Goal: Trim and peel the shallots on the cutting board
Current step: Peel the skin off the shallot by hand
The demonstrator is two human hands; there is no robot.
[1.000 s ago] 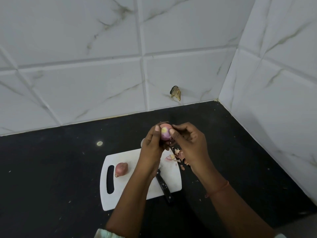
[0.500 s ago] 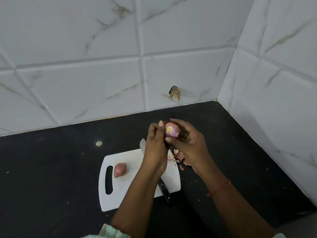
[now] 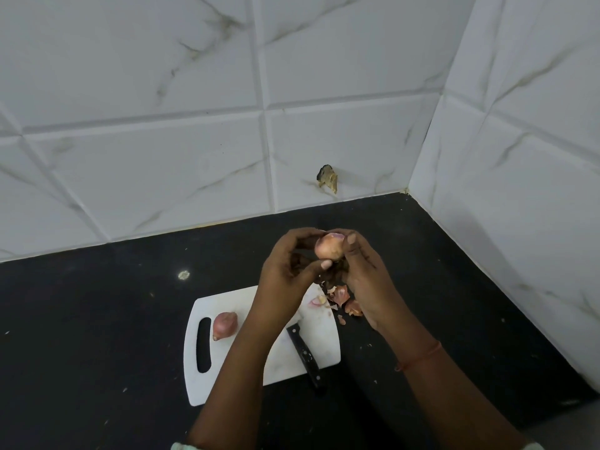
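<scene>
Black countertop (image 3: 97, 319), dull surface, scattered with small pale specks. One round whitish spot (image 3: 183, 274) sits on it, well left of centre, between the wall and the near edge. White marble-look wall tiles (image 3: 162, 157) with grey-brown veining run behind the counter; a second tiled wall (image 3: 519, 157) meets them at the right, forming a corner. A brownish, ragged chip or stain (image 3: 328, 182) marks the back wall low down, just above the counter line. Pale seam along the wall base.
</scene>
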